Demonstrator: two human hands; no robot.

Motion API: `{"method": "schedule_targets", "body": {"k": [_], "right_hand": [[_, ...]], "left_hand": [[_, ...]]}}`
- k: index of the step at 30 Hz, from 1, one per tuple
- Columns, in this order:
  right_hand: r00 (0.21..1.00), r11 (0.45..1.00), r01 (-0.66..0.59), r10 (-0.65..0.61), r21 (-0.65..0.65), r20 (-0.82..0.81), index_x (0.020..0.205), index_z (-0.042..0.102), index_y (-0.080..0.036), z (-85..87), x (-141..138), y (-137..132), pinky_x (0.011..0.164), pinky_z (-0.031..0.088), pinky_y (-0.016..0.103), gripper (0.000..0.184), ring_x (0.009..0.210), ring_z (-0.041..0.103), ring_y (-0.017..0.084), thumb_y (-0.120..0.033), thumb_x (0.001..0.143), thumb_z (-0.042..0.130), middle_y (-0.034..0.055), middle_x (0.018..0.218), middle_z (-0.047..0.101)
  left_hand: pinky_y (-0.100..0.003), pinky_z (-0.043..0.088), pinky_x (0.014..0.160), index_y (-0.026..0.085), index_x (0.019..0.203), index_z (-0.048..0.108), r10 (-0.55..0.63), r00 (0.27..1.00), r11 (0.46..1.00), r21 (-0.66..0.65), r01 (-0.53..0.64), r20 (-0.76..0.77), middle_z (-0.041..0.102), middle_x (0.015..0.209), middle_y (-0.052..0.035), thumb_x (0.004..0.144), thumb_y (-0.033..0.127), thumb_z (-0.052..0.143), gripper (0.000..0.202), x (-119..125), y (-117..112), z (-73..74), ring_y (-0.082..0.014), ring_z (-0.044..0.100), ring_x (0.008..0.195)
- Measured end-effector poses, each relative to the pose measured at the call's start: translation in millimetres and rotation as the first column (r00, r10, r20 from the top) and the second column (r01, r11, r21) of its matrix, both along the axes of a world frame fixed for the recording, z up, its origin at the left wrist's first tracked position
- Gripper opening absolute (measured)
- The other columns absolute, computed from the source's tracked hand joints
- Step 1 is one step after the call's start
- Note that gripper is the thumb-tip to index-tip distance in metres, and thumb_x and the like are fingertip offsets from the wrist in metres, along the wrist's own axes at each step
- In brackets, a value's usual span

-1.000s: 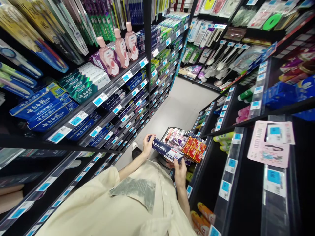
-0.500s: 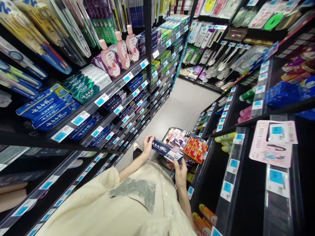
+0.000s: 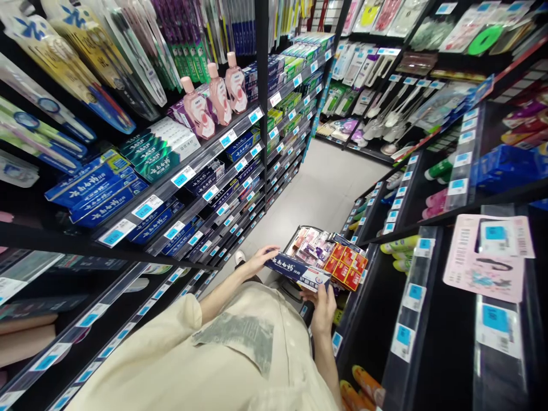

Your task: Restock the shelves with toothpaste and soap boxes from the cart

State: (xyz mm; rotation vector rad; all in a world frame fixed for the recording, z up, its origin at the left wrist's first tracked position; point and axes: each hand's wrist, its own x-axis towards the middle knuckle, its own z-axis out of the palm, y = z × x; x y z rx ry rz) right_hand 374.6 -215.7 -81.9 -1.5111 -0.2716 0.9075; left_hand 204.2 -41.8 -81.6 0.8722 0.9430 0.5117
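Black shelving [image 3: 162,191] lines the left of the aisle, stocked with blue and green cartons and pink bottles [image 3: 218,94]. A second black rack [image 3: 377,308] stands on the right, with grey floor [image 3: 317,188] between them. A basket [image 3: 317,229] of small packets and red boxes [image 3: 347,267] sits low ahead of the person. Just before it, a blue toothpaste box [image 3: 295,271] is held lengthwise and roughly level, clear of every shelf. Left grip [image 3: 261,260] clasps its left end, fingers over the top. Right grip [image 3: 324,305] grasps the white end from beneath. Judgement: support at both ends is sound. Light pressure on the edges should leave the printed face readable and the carton uncrushed.
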Motion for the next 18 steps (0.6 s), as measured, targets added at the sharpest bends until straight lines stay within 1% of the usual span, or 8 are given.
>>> {"method": "schedule_targets", "body": {"k": [2, 4, 6, 8, 11, 14, 16, 18], "right_hand": [[0.999, 1.000, 0.017, -0.017, -0.005, -0.045, 0.115, 0.066, -0.016, -4.2, 3, -1, 0.058, 0.055, 0.034, 0.065, 0.066, 0.074, 0.028, -0.072, 0.082, 0.072, 0.0061, 0.077, 0.077], [0.995, 1.000, 0.019, -0.018, 0.010, -0.098, 0.117, 0.067, -0.015, -6.8, 5, 0, 0.057, 0.055, 0.034, 0.068, 0.065, 0.074, 0.028, -0.071, 0.080, 0.074, 0.0055, 0.075, 0.076], [0.991, 0.999, 0.013, -0.008, 0.037, -0.132, 0.118, 0.068, -0.015, -7.4, 5, 1, 0.056, 0.055, 0.033, 0.066, 0.063, 0.074, 0.026, -0.069, 0.080, 0.076, 0.0051, 0.076, 0.076], [0.989, 0.998, 0.004, 0.005, 0.058, -0.149, 0.116, 0.069, -0.016, -6.6, 4, 4, 0.055, 0.056, 0.032, 0.063, 0.063, 0.074, 0.025, -0.066, 0.079, 0.077, 0.0054, 0.080, 0.078], [0.987, 0.999, -0.011, 0.019, 0.050, -0.162, 0.117, 0.068, -0.018, -4.7, 0, 10, 0.053, 0.057, 0.031, 0.062, 0.063, 0.075, 0.024, -0.062, 0.076, 0.083, 0.0047, 0.081, 0.078], [0.986, 0.999, -0.020, 0.028, 0.050, -0.162, 0.120, 0.068, -0.018, -3.9, -3, 19, 0.052, 0.056, 0.029, 0.063, 0.062, 0.074, 0.023, -0.056, 0.074, 0.086, 0.0038, 0.077, 0.078], [0.987, 0.996, -0.024, 0.037, 0.083, -0.157, 0.114, 0.069, -0.018, -4.2, -3, 23, 0.052, 0.055, 0.028, 0.054, 0.062, 0.073, 0.022, -0.053, 0.075, 0.085, 0.0052, 0.080, 0.078], [0.988, 0.994, -0.022, 0.038, 0.111, -0.151, 0.105, 0.070, -0.017, -5.3, -1, 27, 0.052, 0.055, 0.027, 0.046, 0.061, 0.072, 0.020, -0.050, 0.075, 0.084, 0.0064, 0.081, 0.079]], "left_hand": [[-0.029, 0.048, 0.086, 0.018, 0.119, 0.074, -0.130, 0.991, 0.991, 0.014, 0.131, -0.020, 0.073, 0.113, -0.0075, 0.064, 0.052, 0.094, 0.068, -15, 2, 3.2, -0.0191, 0.065, 0.098], [-0.030, 0.048, 0.091, 0.018, 0.119, 0.074, -0.218, 0.975, 0.975, 0.030, 0.220, -0.036, 0.073, 0.115, -0.0083, 0.062, 0.047, 0.097, 0.068, -28, 4, 6.2, -0.0198, 0.065, 0.102], [-0.032, 0.049, 0.092, 0.017, 0.118, 0.073, -0.270, 0.962, 0.962, 0.029, 0.272, -0.048, 0.074, 0.115, -0.0093, 0.062, 0.045, 0.098, 0.068, -36, 5, 8.0, -0.0205, 0.066, 0.102], [-0.033, 0.051, 0.092, 0.017, 0.117, 0.073, -0.273, 0.960, 0.961, 0.032, 0.275, -0.064, 0.074, 0.114, -0.0100, 0.060, 0.042, 0.100, 0.068, -42, 5, 8.4, -0.0209, 0.068, 0.101], [-0.034, 0.053, 0.092, 0.016, 0.116, 0.073, -0.219, 0.970, 0.973, 0.057, 0.225, -0.103, 0.075, 0.111, -0.0098, 0.056, 0.038, 0.101, 0.069, -50, 7, 7.6, -0.0208, 0.069, 0.099], [-0.035, 0.053, 0.091, 0.016, 0.113, 0.074, -0.129, 0.978, 0.985, 0.097, 0.146, -0.164, 0.076, 0.106, -0.0091, 0.055, 0.035, 0.101, 0.067, -65, 15, 9.9, -0.0210, 0.069, 0.096], [-0.035, 0.053, 0.092, 0.016, 0.111, 0.074, -0.034, 0.976, 0.988, 0.142, 0.066, -0.216, 0.076, 0.104, -0.0087, 0.055, 0.035, 0.100, 0.065, -82, 24, 15.2, -0.0218, 0.069, 0.095], [-0.036, 0.054, 0.092, 0.016, 0.111, 0.074, 0.090, 0.962, 0.980, 0.198, -0.038, -0.258, 0.076, 0.106, -0.0089, 0.056, 0.035, 0.099, 0.063, -103, 36, 24.0, -0.0224, 0.069, 0.096]]}}
